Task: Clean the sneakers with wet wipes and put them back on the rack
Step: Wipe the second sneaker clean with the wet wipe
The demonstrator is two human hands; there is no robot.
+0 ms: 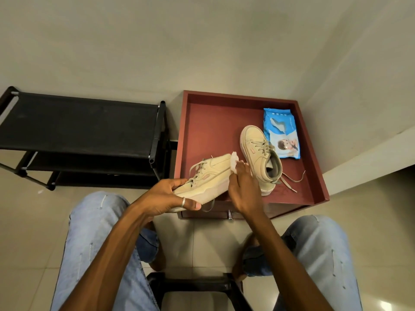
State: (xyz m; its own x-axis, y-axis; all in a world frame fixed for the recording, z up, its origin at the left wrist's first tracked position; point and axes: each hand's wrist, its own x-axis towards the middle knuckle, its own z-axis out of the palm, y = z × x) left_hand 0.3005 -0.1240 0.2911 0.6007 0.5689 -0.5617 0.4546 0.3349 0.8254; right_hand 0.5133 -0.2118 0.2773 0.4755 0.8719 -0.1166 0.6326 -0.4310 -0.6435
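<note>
Wiping step in hand: your left hand (170,196) grips sneaker (208,173) at heel end, and your right hand (242,187) pinches wipe (234,161) against toe. Sneaker is beige and laced with pale sole, held over near edge of table (202,122). Second sneaker (258,153) stands just beyond your right fingers, pack (281,133) past it. Next move, likely: turn shoe in left grip and wipe other sides. Rack (78,124) stands left of grip.

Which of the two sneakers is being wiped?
The sneaker gripped by the left hand; the right hand holds a wipe against its toe. The other sneaker rests on the red table.
</note>
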